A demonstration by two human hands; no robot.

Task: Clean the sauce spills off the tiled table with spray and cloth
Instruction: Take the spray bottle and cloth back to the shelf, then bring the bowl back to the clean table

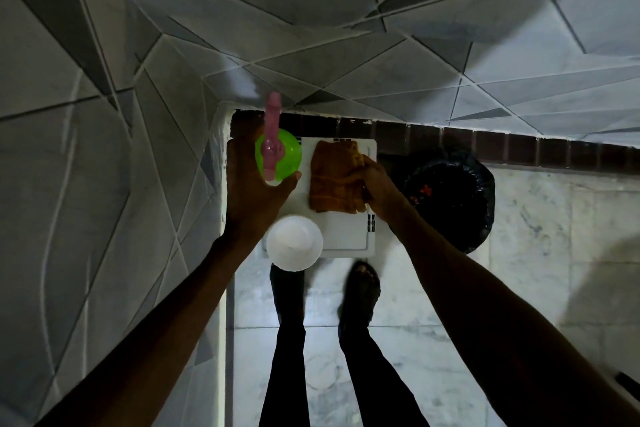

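- The spray bottle [290, 153] stands at the far left of a white plastic stand [346, 234]. Its body is round, translucent green plastic, smooth and probably slick if wet. It looks light and stiff, though I cannot tell how full it is.
- Its pink trigger head [272, 135] is long and narrow. The neck under it is the sure place to hold, with 1 finger free for the trigger.
- The left hand [250, 184] wraps the bottle, thumb curled round the near right side of the body.
- The cloth [332, 177] lies just right of the bottle on the same stand. It is orange, thick, soft and folded into ridges, so it will likely droop and unfold when lifted; a bunched handful suits it better than a corner.
- The right hand [377, 184] grips the cloth's right edge, fingers closed over the folds.
- A white round tub [294, 243] sits near the bottle, and a crinkled black bag [450, 198] lies right of the stand.
- Grey, angular glazed tiles [104, 114] fill the left and far sides; no sauce shows.
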